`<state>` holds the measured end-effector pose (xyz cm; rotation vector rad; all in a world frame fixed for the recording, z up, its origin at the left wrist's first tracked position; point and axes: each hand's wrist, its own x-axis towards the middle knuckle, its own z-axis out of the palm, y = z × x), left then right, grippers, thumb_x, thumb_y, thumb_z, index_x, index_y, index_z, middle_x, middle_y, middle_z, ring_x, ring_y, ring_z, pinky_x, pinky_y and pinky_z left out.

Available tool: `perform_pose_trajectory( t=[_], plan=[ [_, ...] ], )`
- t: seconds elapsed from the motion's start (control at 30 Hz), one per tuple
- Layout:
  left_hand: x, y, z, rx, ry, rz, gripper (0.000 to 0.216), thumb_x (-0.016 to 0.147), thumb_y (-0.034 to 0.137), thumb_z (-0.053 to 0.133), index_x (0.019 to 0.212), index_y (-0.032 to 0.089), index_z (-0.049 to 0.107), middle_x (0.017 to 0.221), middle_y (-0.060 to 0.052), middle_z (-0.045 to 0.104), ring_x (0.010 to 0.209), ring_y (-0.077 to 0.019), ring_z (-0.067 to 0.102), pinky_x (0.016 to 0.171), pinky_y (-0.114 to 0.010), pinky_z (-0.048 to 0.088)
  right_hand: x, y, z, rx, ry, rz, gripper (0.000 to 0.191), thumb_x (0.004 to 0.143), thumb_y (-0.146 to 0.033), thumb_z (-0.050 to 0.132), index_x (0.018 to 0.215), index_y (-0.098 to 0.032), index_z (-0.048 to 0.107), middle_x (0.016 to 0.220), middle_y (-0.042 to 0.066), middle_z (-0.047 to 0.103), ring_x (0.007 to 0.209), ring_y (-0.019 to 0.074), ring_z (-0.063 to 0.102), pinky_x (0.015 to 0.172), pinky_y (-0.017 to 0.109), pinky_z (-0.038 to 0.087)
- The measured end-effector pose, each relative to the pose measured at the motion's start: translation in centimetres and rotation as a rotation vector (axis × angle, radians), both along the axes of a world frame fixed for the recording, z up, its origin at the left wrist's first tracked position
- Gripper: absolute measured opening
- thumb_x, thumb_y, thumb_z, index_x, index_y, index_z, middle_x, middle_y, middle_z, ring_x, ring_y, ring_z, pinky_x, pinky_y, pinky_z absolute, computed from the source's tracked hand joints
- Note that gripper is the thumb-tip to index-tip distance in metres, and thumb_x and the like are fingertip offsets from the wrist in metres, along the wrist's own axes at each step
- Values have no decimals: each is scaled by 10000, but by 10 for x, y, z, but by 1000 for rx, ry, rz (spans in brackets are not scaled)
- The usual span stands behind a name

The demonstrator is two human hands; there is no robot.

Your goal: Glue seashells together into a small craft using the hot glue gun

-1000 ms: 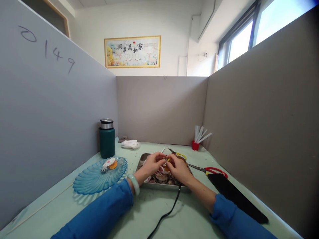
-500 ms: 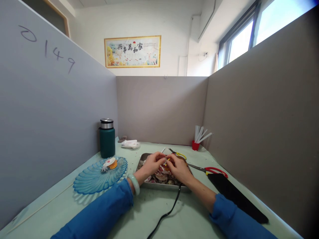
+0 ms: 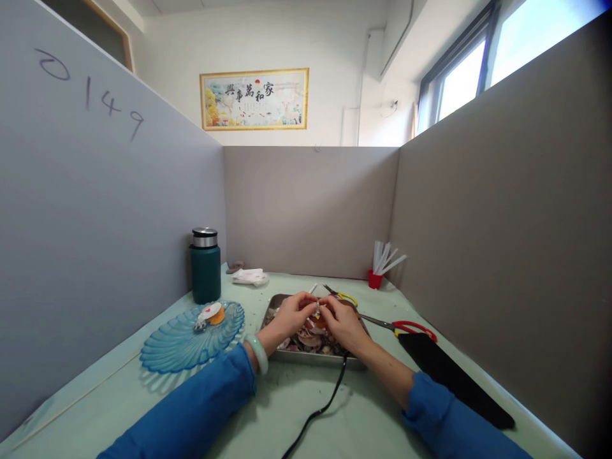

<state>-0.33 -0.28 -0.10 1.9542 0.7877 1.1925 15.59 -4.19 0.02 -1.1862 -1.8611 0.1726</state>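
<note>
Both my hands meet over a metal tray (image 3: 274, 303) filled with scallop shells (image 3: 310, 339). My left hand (image 3: 290, 316) and my right hand (image 3: 342, 324) have their fingers curled together around a small scallop (image 3: 319, 310) held between the fingertips above the tray. Most of that scallop is hidden by the fingers. A pale bangle (image 3: 259, 352) sits on my left wrist. Both sleeves are blue.
A blue glass shell-shaped plate (image 3: 182, 344) with a shucked scallop (image 3: 210, 313) lies at the left, a green flask (image 3: 205, 266) behind it. Red-handled scissors (image 3: 401, 327), yellow-handled scissors (image 3: 342, 295), a black sheath (image 3: 449, 376), a red cup of white sticks (image 3: 377, 274), crumpled tissue (image 3: 249, 276) and a black cable (image 3: 320, 408) lie around.
My fingertips have shifted very slightly on the scallop. Nothing else has moved.
</note>
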Motion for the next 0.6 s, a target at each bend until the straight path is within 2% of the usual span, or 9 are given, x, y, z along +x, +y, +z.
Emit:
perform_pose_trajectory(
  t=[0.13, 0.37, 0.6],
  plan=[
    [0, -1, -1, -15, -10, -3, 324, 775, 373, 568, 982, 125, 601, 921, -92, 664, 742, -163, 625, 576, -229, 502, 0, -1, 0, 9, -5, -10, 247, 881, -312, 402, 954, -193, 606, 784, 37, 675, 730, 177, 618, 688, 278, 427],
    [1, 1, -2, -55, -24, 2, 342, 774, 388, 563, 996, 130, 589, 907, -84, 661, 685, -151, 627, 519, -218, 497, 0, 0, -1, 31, 19, -12, 232, 865, -339, 448, 987, -194, 582, 790, 22, 662, 677, 155, 601, 636, 255, 427],
    [2, 4, -5, -57, -58, 4, 344, 773, 415, 560, 965, 130, 586, 838, -68, 654, 642, -146, 628, 490, -216, 497, -1, -1, 1, 87, 30, 33, 228, 865, -317, 454, 1012, -194, 576, 908, 39, 649, 761, 152, 604, 676, 255, 445]
  ],
)
